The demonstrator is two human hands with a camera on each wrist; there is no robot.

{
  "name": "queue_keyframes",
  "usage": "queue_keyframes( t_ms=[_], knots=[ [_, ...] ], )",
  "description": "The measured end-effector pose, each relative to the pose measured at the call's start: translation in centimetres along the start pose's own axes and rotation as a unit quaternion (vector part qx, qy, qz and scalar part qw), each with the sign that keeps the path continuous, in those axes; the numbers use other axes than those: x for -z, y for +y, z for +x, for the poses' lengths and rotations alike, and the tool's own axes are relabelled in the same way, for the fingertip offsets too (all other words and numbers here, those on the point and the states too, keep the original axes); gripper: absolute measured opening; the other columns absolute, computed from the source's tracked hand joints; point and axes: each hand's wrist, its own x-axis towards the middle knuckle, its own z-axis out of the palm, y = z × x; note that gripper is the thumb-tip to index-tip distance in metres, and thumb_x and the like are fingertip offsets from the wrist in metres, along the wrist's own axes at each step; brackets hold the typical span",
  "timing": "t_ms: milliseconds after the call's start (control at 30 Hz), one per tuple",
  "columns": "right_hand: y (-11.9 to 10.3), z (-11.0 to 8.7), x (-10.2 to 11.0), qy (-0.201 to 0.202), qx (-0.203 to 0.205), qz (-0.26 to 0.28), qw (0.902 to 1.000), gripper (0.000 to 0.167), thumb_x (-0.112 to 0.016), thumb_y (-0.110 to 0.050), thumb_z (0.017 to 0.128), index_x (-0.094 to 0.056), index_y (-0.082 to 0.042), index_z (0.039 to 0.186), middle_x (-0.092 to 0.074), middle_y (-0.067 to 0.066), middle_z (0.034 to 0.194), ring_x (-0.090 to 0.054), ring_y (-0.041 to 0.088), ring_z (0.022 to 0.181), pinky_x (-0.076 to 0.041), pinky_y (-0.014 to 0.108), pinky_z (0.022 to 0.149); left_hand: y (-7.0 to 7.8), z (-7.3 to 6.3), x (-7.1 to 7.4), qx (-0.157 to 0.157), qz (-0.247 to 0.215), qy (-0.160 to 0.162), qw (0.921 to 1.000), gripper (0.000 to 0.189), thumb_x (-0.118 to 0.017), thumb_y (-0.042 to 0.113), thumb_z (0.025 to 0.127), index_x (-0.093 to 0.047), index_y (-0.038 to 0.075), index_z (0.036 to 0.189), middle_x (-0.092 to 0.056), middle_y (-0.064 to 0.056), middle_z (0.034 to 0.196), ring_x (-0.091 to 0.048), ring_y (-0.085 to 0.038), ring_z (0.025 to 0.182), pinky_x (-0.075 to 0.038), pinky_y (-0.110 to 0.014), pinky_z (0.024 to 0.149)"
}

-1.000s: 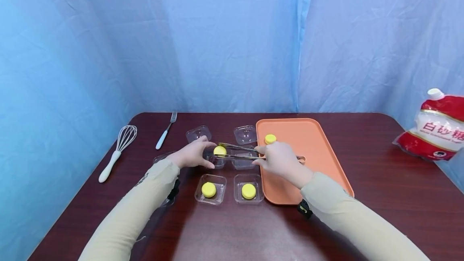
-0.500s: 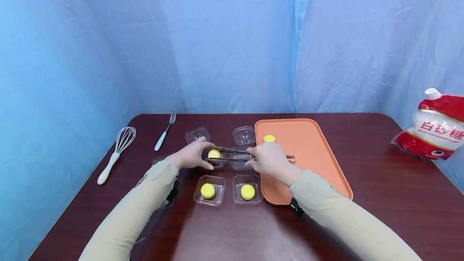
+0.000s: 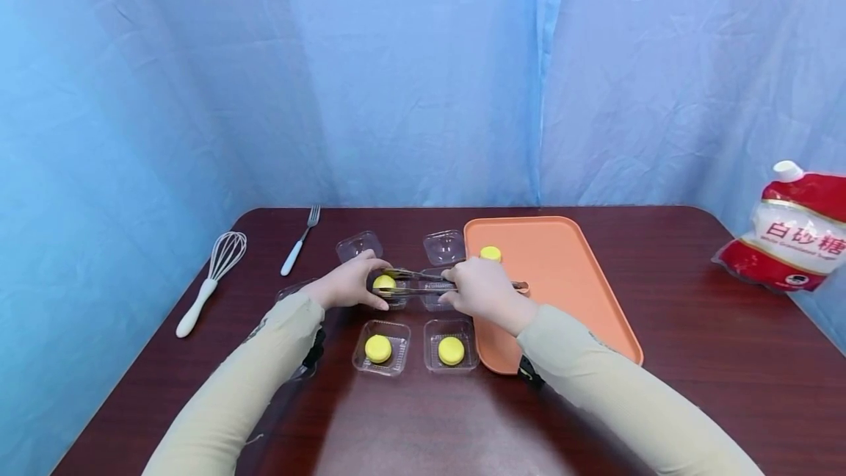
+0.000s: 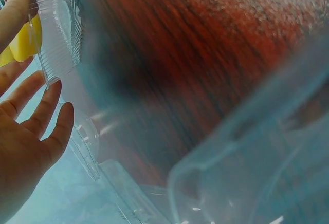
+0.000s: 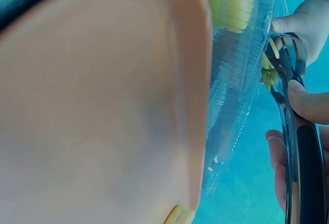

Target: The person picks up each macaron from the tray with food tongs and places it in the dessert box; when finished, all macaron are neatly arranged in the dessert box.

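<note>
In the head view my right hand (image 3: 485, 290) grips metal tongs (image 3: 415, 291) that reach left. Their slotted heads (image 5: 280, 64) lie around a yellow macaron (image 3: 384, 282), which overlaps a small clear plastic box (image 3: 399, 305). My left hand (image 3: 353, 283) holds this box at its left end, thumb on the near side and fingers on the far side. The left wrist view has those fingertips right at the ribbed box edge, beside the macaron (image 4: 25, 41). Two nearer boxes each contain a yellow macaron (image 3: 378, 349), (image 3: 451, 350).
An orange tray (image 3: 562, 307) with one yellow macaron (image 3: 490, 253) lies at right. Raised clear lids (image 3: 444, 247) stand behind the boxes. A whisk (image 3: 210, 281) and a fork (image 3: 300, 241) lie at left; a red-and-white sugar bag (image 3: 786, 237) sits far right.
My right hand has moved left with the tongs, bringing the macaron closer into my left hand's spread and lower over the box. The left hand has stayed in place.
</note>
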Motion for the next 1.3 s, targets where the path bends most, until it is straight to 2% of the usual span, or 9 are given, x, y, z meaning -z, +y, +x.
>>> queue_keyframes(
  t_ms=[67, 200, 367, 467, 700, 933, 1000, 1133, 1300],
  knots=[
    [-0.1, 0.2, 0.0, -0.005, -0.001, 0.002, 1.0, 0.038, -0.076, -0.032, 0.079, -0.073, -0.008, 0.108, -0.074, 0.007, 0.085, -0.056, 0.01, 0.048, -0.033, 0.021, 0.038, 0.0, 0.0, 0.0, 0.0, 0.001, -0.001, 1.0, 0.069, -0.083, 0.028, 0.072, -0.054, 0.005, 0.131, -0.05, -0.008, 0.107, -0.05, -0.02, 0.096, -0.047, -0.037, 0.089],
    [-0.2, 0.4, -0.1, -0.014, -0.009, 0.001, 0.9999, 0.038, -0.076, -0.033, 0.079, -0.073, -0.009, 0.108, -0.074, 0.007, 0.089, -0.058, 0.01, 0.05, -0.035, 0.021, 0.039, 0.0, 0.1, -0.1, 0.0, 0.004, -0.003, 1.0, 0.07, -0.083, 0.029, 0.072, -0.054, 0.005, 0.131, -0.049, -0.007, 0.106, -0.05, -0.019, 0.095, -0.046, -0.036, 0.087],
    [-0.3, 0.6, -0.2, -0.038, -0.033, 0.01, 0.9987, 0.041, -0.075, -0.034, 0.08, -0.071, -0.009, 0.112, -0.073, 0.006, 0.081, -0.05, 0.008, 0.042, -0.03, 0.021, 0.039, -0.1, 0.1, -0.2, -0.004, 0.004, -0.002, 1.0, 0.069, -0.082, 0.029, 0.072, -0.054, 0.005, 0.131, -0.049, -0.007, 0.105, -0.05, -0.019, 0.096, -0.047, -0.037, 0.088],
    [-0.3, 0.5, -0.2, -0.046, -0.038, 0.017, 0.9981, 0.043, -0.076, -0.034, 0.08, -0.07, -0.008, 0.114, -0.072, 0.006, 0.077, -0.051, 0.007, 0.044, -0.032, 0.021, 0.04, -0.2, 0.1, -0.2, -0.003, 0.003, -0.001, 1.0, 0.069, -0.082, 0.029, 0.072, -0.054, 0.005, 0.131, -0.05, -0.007, 0.106, -0.051, -0.02, 0.098, -0.047, -0.038, 0.091],
    [0.1, -0.1, -0.2, -0.035, -0.039, 0.01, 0.9986, 0.047, -0.075, -0.039, 0.079, -0.07, -0.008, 0.114, -0.068, 0.002, 0.068, -0.053, 0.008, 0.048, -0.04, 0.024, 0.043, -0.1, -0.1, -0.2, -0.003, -0.001, 0.001, 1.0, 0.068, -0.083, 0.029, 0.072, -0.055, 0.003, 0.129, -0.051, -0.009, 0.11, -0.052, -0.022, 0.102, -0.047, -0.041, 0.094],
    [0.6, -0.8, -0.3, -0.023, -0.037, 0.03, 0.9986, 0.049, -0.077, -0.039, 0.077, -0.069, -0.006, 0.112, -0.072, 0.006, 0.082, -0.05, 0.008, 0.049, -0.04, 0.025, 0.044, -0.1, -0.3, -0.3, -0.004, -0.007, -0.005, 1.0, 0.067, -0.083, 0.027, 0.072, -0.055, 0.007, 0.13, -0.048, -0.013, 0.125, -0.05, -0.026, 0.114, -0.044, -0.043, 0.099],
    [0.8, -1.0, -0.2, -0.02, -0.033, 0.034, 0.9986, 0.045, -0.077, -0.038, 0.077, -0.07, -0.006, 0.108, -0.071, 0.005, 0.079, -0.05, 0.007, 0.05, -0.041, 0.026, 0.045, -0.1, -0.3, -0.2, -0.006, -0.006, -0.006, 0.9999, 0.067, -0.082, 0.027, 0.073, -0.054, 0.007, 0.131, -0.048, -0.013, 0.125, -0.05, -0.026, 0.114, -0.044, -0.044, 0.099],
    [1.3, -1.6, 0.0, -0.012, -0.034, 0.059, 0.9976, 0.046, -0.076, -0.036, 0.078, -0.069, -0.004, 0.109, -0.069, 0.004, 0.073, -0.05, 0.007, 0.05, -0.044, 0.027, 0.05, -0.1, -0.3, -0.1, -0.001, -0.011, -0.013, 0.9999, 0.068, -0.082, 0.026, 0.074, -0.053, 0.008, 0.133, -0.047, -0.012, 0.119, -0.051, -0.025, 0.109, -0.045, -0.043, 0.096],
    [2.3, -2.4, 0.6, 0.022, -0.034, 0.093, 0.9948, 0.046, -0.077, -0.033, 0.077, -0.069, -0.004, 0.111, -0.07, 0.005, 0.079, -0.054, 0.007, 0.053, -0.047, 0.028, 0.053, 0.1, -0.2, 0.1, 0.009, 0.003, -0.025, 0.9996, 0.07, -0.079, 0.029, 0.076, -0.05, 0.009, 0.137, -0.045, -0.012, 0.12, -0.051, -0.025, 0.108, -0.046, -0.043, 0.095]
  ],
)
